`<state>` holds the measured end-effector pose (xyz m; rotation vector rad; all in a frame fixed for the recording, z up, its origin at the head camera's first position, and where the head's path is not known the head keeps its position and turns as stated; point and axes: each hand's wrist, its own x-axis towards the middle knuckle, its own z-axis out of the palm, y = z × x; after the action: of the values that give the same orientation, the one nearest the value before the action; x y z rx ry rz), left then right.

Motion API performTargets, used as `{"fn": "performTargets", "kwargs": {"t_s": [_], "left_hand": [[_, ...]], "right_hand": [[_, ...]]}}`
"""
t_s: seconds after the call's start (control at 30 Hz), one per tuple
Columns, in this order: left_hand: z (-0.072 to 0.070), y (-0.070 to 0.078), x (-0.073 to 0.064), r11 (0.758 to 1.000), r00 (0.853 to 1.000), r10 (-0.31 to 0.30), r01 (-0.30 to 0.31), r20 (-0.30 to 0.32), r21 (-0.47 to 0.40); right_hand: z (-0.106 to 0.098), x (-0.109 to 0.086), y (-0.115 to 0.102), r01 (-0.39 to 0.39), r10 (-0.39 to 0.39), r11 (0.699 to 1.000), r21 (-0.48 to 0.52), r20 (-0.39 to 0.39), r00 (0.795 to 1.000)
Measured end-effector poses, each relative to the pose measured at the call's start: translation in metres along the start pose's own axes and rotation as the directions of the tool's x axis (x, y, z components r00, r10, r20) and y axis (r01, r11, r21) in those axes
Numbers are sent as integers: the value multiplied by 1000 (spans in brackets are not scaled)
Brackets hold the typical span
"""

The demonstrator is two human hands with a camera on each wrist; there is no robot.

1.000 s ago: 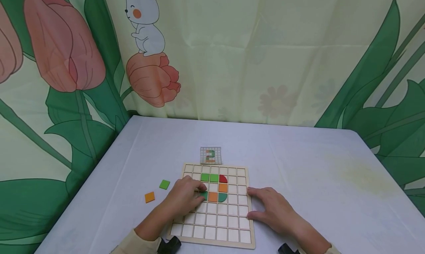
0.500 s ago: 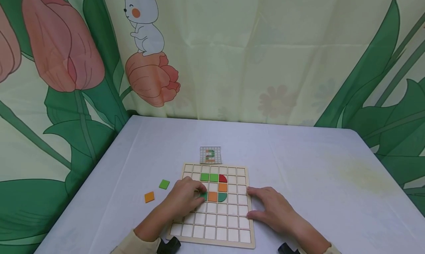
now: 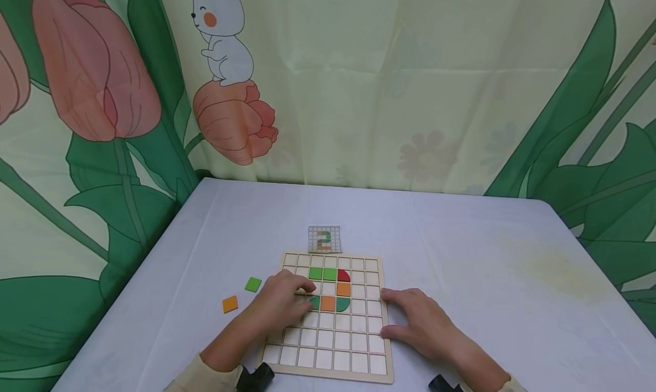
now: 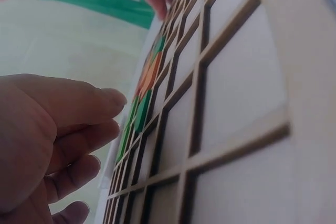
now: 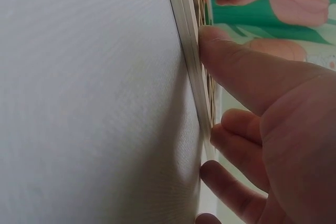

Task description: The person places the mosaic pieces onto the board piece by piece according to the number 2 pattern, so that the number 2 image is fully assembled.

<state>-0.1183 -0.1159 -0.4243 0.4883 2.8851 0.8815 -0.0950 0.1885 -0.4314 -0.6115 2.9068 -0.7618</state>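
Note:
A wooden grid board lies on the table with coloured tiles in its upper cells. Two light green tiles and a red rounded tile form a row, with an orange tile below the red. Lower down sit a dark green tile, another orange tile and a dark green rounded tile. My left hand hovers beside the left dark green tile, holding nothing; the left wrist view shows its fingers apart from the tiles. My right hand touches the board's right edge with thumb and fingers.
Left of the board, a loose green tile and a loose orange tile lie on the white tablecloth. Behind the board is a small card with a coloured grid pattern. A printed curtain hangs beyond the table.
My left hand has drawn slightly left, away from the left dark green tile, which stays in its cell and shows more. The right hand keeps its place at the board's edge.

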Motion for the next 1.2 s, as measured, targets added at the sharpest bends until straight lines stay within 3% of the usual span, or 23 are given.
{"fn": "performTargets", "kwargs": {"t_s": [0.33,0.5,0.73,1.2], "left_hand": [[-17,-17,-8,998,998,16,-19,-58,-55],[-25,-26,-14,997,998,14,-18,-55,-71],[-39,-36,-24,994,998,-52,48,-44,-95],[-51,-60,-43,996,996,-88,88,-13,-23]], "right_hand": [[-2,-1,3,30,-30,1000,5,-18,999],[-1,-1,3,32,-32,999,7,-22,999],[0,-1,2,21,-21,1000,6,-18,1000],[0,-1,1,6,-6,1000,6,-12,1000]]}}
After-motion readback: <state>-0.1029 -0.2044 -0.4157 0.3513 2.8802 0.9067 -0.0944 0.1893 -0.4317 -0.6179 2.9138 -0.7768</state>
